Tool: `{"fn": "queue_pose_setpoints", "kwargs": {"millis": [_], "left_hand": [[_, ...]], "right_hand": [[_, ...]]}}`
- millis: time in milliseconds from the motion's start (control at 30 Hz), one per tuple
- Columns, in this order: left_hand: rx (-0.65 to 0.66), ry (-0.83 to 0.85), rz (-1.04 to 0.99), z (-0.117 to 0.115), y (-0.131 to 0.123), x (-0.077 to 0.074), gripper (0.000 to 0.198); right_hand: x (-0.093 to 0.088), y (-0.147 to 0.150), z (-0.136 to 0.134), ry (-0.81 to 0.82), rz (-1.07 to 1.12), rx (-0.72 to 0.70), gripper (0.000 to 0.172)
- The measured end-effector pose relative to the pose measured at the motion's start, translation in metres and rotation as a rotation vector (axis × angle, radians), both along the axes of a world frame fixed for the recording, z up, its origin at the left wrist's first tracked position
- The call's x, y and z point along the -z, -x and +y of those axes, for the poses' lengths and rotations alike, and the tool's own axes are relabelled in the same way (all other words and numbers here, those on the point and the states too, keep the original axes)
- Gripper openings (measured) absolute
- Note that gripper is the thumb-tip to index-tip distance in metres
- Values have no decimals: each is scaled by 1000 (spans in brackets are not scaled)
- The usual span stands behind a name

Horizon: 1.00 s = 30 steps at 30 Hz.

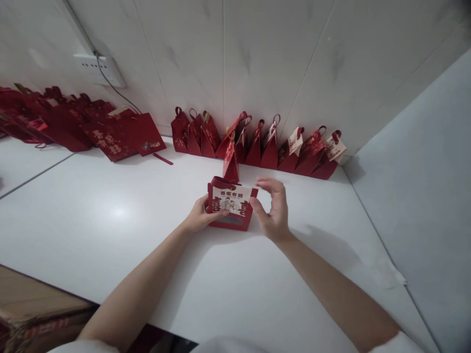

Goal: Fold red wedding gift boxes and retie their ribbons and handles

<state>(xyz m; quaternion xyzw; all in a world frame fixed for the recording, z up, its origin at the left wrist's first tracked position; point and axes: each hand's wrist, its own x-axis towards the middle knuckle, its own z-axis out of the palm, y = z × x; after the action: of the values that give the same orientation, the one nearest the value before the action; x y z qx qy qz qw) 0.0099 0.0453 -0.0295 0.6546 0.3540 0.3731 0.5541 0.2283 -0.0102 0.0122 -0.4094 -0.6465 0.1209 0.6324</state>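
Note:
A red gift box (230,223) with a white printed front flap and a red ribbon loop on top stands on the white table before me. My left hand (202,214) grips its left side, the thumb lying across the front. At the box's right edge is my right hand (273,207), its thumb and fingers curved apart, with the thumb tip close to or touching the flap's corner. Nothing shows between those fingers. Just behind stands another red box (231,164) with a peaked top.
Along the tiled wall runs a row of red peaked boxes (268,153) with ribbon loops. Flat red boxes (110,132) are piled at the left, near a loose red strip (163,159) and a wall socket (99,70). A cardboard box (40,299) sits below the table's left front edge.

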Motion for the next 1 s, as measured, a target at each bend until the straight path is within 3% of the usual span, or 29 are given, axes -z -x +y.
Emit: {"fn": "queue_pose_setpoints", "kwargs": {"millis": [133,233,367,567,633,733,867,1000], "left_hand": [[2,-51,68,-4,0,-3,55],[-7,-60,108,-7,-1,-5,53],[-12,-22,75,-7,-2,-3,52],[5,19,54,-6,-2,-1,57],[-5,-9,46,-8,-1,-6,64],[-44,-163,-32,-14,-3,-20,68],[-132,-331,-59,-28,-11,-43,53],[-240,-394,-18,-41,-17,-55,34]], "right_hand": [[-53,13,7,-32,-414,-115,43],[-70,23,15,48,-459,-154,37],[-71,20,24,225,-157,-229,11],[-71,0,27,296,68,-258,23],[-73,-5,25,334,43,-280,30],[-76,-14,19,459,-159,-302,34],[-78,-20,10,540,-348,-361,12],[-81,-15,1,510,-372,-392,13]]}}
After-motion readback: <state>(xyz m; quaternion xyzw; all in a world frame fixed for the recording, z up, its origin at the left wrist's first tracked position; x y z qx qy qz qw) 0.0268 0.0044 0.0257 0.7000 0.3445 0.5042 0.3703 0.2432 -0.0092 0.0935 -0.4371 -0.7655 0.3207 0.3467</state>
